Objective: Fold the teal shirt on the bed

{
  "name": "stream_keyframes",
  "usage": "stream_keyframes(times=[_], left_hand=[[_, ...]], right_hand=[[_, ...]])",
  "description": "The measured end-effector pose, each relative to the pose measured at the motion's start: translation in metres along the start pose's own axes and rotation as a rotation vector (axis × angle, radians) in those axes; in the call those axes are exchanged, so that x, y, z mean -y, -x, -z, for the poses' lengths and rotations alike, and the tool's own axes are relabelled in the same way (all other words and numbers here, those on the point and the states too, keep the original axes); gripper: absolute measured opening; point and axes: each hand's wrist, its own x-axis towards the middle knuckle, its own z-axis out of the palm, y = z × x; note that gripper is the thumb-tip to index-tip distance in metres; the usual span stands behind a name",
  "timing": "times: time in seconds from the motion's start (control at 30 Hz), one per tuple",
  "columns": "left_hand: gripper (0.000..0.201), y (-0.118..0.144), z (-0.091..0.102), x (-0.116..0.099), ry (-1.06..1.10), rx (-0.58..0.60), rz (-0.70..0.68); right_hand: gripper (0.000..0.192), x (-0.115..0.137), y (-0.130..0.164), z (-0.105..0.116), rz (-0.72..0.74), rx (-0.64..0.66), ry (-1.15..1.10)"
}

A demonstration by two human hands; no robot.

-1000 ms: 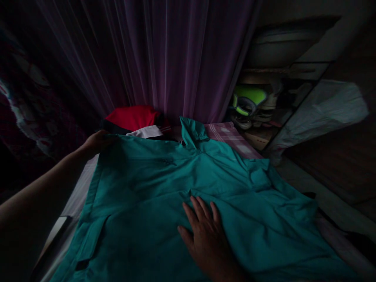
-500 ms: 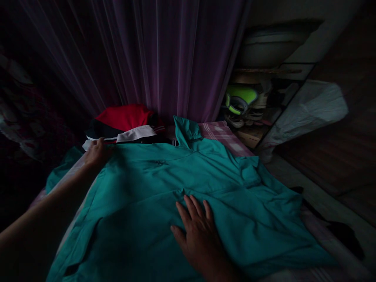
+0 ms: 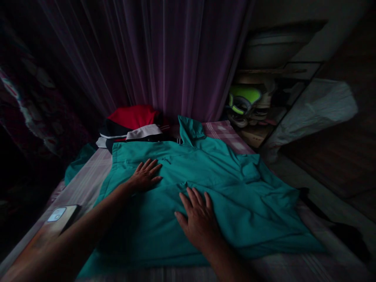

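Observation:
A teal jacket [image 3: 232, 211] lies spread over the plaid cloth [image 3: 91, 172], its collar standing up at the far side and creases running across the front. My left hand [image 3: 146, 175] rests palm down on its upper left part, fingers spread, beside a small dark logo. Lower and to the right, my right hand [image 3: 198, 219] lies flat on the fabric with its fingers apart. Neither hand grips anything. The left forearm covers part of the jacket's near left edge.
Red and navy clothing [image 3: 133, 117] is piled against the purple curtain [image 3: 170, 58]. A phone [image 3: 63, 217] lies at the left beside my forearm. On the right stand a shelf with shoes, a lime-green item [image 3: 244, 95] and a pale plastic bag [image 3: 320, 105].
My left hand has let go of the jacket's far left edge and come inward onto the fabric. That edge now lies further right, baring the plaid cloth and phone. My right hand stays flat.

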Motion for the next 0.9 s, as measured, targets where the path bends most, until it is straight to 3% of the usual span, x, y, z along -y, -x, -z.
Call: stream_keyframes(times=[0.13,0.23,0.37,0.47,0.7,0.9], left_hand=[[0.063,0.016,0.016,-0.017,0.009,-0.063,0.053],[0.059,0.059,0.020,-0.041,0.027,-0.158,0.042],[0.055,0.129,0.007,-0.068,0.011,-0.193,0.115],[0.058,0.160,-0.004,-0.078,0.000,-0.201,0.220],[0.059,0.162,0.002,-0.089,0.041,-0.131,0.286],[0.060,0.163,0.007,-0.093,0.045,-0.148,0.279]], right_hand=[[0.059,0.003,-0.001,0.004,-0.011,0.019,-0.033],[0.060,0.005,-0.001,0.006,-0.036,0.033,-0.041],[0.062,0.005,-0.001,0.009,-0.019,0.051,-0.011],[0.062,0.008,0.000,0.012,-0.015,0.033,0.002],[0.060,0.002,0.013,0.033,-0.026,0.097,0.023],[0.058,-0.051,0.051,0.050,-0.157,0.100,0.164]])
